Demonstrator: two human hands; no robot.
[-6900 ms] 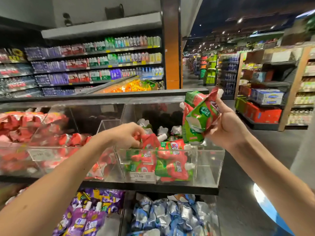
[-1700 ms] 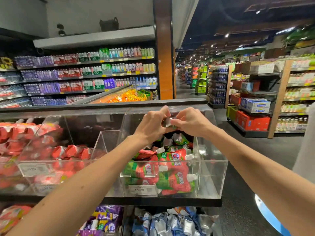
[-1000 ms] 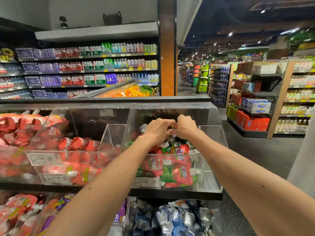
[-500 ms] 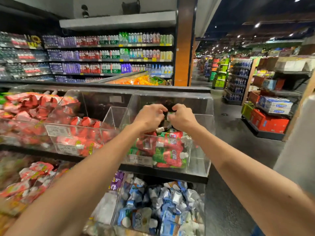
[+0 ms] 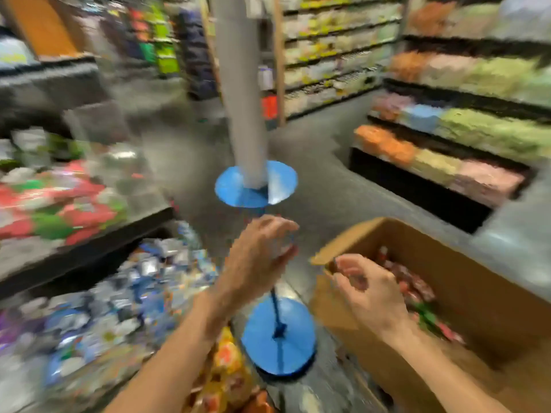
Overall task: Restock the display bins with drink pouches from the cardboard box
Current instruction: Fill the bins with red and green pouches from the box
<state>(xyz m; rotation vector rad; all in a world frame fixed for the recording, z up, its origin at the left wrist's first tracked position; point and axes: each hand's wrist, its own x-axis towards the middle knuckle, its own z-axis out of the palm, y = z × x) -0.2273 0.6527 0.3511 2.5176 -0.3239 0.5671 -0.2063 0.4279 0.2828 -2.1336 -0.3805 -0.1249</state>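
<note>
The view is blurred by motion. An open cardboard box (image 5: 465, 260) stands at the lower right with red and green drink pouches (image 5: 414, 290) inside. My right hand (image 5: 369, 293) hovers over the box's near left corner, fingers loosely curled, holding nothing. My left hand (image 5: 259, 260) hangs in the air left of the box, fingers spread and empty. The clear display bin (image 5: 98, 186) with red and green pouches lies at the left, away from both hands.
Below that bin sits a lower bin of silver-blue pouches (image 5: 125, 299). A grey post on a blue round base (image 5: 256, 186) stands ahead, another blue base (image 5: 280, 335) lies between my arms. Stocked shelves (image 5: 447, 138) line the right side across the grey floor.
Both hands left the display bin and swung right and down toward the cardboard box. The camera turned right, so the bin now sits at the left edge.
</note>
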